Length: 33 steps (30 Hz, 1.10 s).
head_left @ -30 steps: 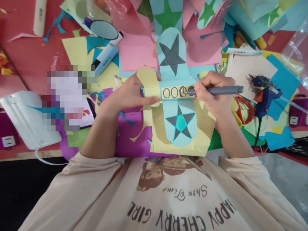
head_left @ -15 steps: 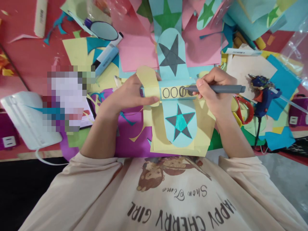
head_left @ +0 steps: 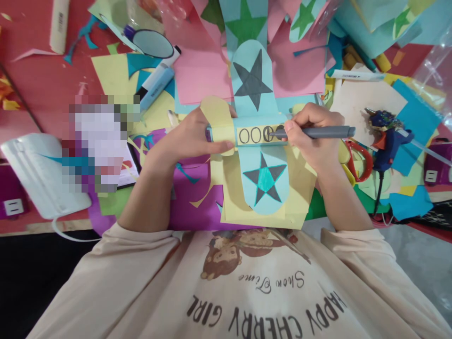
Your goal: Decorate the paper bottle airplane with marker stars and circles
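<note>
My right hand (head_left: 312,136) is closed around a grey marker (head_left: 330,132), whose tip touches a partly darkened circle on a small yellow strip (head_left: 250,136). Two plain outlined circles are left of it on the strip, which lies across a light blue paper craft (head_left: 261,120). My left hand (head_left: 190,134) grips the craft's left end, thumb on a yellow paper flap (head_left: 216,110), other fingers mostly hidden behind. Below the strip hangs a rounded blue flap with a grey and turquoise star (head_left: 264,179); above it is a dark grey star (head_left: 253,81).
To the right are a blue glue gun (head_left: 386,141) with its cord and red-handled scissors (head_left: 360,162). On the left are a blue marker (head_left: 155,84), a white box-like device (head_left: 45,174) and a blurred-out phone or tablet (head_left: 127,172). Coloured paper scraps cover much of the red table (head_left: 28,89).
My right hand and the marker have shifted slightly left. More of the circle under the tip is dark now. My left hand stays where it was.
</note>
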Tool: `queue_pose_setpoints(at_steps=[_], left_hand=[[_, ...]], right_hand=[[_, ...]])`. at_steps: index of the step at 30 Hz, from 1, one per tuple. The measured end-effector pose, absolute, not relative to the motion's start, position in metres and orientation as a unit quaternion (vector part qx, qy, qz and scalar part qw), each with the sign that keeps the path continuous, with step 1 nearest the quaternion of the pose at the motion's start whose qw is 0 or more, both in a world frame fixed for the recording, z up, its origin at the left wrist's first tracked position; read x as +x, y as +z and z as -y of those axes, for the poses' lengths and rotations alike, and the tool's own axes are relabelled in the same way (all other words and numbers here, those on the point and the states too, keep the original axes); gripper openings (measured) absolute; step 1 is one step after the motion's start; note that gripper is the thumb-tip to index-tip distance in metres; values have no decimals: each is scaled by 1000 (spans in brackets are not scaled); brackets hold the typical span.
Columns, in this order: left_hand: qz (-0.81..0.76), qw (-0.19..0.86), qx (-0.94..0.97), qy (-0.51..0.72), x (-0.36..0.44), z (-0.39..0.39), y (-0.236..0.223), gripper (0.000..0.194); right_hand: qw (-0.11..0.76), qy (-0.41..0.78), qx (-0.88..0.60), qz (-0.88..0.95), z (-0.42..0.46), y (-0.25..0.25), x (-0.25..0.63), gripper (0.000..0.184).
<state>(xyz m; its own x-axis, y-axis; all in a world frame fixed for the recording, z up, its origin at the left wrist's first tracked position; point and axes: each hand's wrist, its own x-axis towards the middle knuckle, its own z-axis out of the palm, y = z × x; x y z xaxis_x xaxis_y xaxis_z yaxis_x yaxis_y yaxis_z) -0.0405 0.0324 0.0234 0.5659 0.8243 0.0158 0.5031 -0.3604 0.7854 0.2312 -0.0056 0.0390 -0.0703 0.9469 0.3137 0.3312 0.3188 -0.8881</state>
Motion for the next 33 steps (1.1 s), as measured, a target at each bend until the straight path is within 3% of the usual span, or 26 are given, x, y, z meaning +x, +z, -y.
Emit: queue_pose_setpoints(at_steps=[7,13,19,33], left_hand=[[-401,371,813,200,-43,-35,19,93],[-396,373,815,200,-44,-35,19,91],[-391,372,818,198,-45,-35,18,87],[-396,367,816,205,-43,-34,19,90]], right_hand=[[467,338,-470,669,7,46,232,58],[480,350,-474,650,7,48,231,46],[464,314,-491,667,6,44,231,54],[470,357,-462,662,5,46,233,55]])
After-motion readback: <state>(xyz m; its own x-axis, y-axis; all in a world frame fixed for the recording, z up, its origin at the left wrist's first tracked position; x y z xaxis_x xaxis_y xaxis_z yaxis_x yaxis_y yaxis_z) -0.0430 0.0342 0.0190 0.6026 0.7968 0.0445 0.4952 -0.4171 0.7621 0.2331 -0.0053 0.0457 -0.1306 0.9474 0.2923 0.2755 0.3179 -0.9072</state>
